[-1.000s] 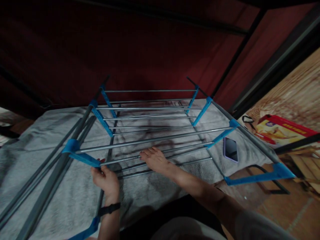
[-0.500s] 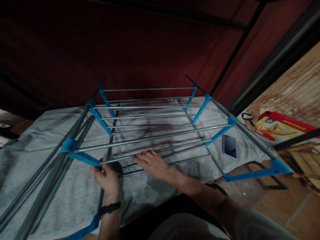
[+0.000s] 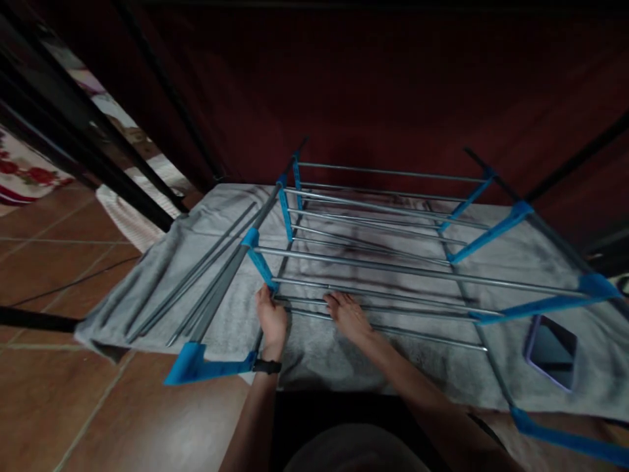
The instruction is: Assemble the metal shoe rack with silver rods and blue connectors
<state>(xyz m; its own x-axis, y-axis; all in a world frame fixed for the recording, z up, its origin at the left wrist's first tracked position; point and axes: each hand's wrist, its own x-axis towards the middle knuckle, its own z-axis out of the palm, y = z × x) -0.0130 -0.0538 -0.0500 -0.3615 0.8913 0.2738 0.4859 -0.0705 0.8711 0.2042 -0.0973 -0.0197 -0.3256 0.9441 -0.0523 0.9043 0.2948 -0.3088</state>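
A rack frame of grey metal tubes [image 3: 555, 229] and blue plastic brackets lies on a grey blanket, with thin metal rods spanning it. My left hand [image 3: 271, 321], wearing a dark wristband, closes at the lower end of a blue bracket [image 3: 260, 265] on the left side, where a rod meets it. Its fingertips are partly hidden. My right hand [image 3: 350, 318] has its fingers curled over a thin metal rod [image 3: 422, 310] a little to the right. Above both hands runs another metal rod [image 3: 393, 267] between the left and right brackets.
Several loose metal tubes [image 3: 194, 272] lie left of the frame on the grey blanket [image 3: 171, 262]. A phone [image 3: 551, 352] rests at the right. A blue end piece [image 3: 206, 367] juts past the blanket's front edge over the tiled floor [image 3: 113, 406]. Behind stands a dark red panel [image 3: 368, 85].
The view has swung left, bringing the tiled floor and loose tube ends into sight. Both hands stay near the same bracket and rods; the right hand is slightly nearer the left.
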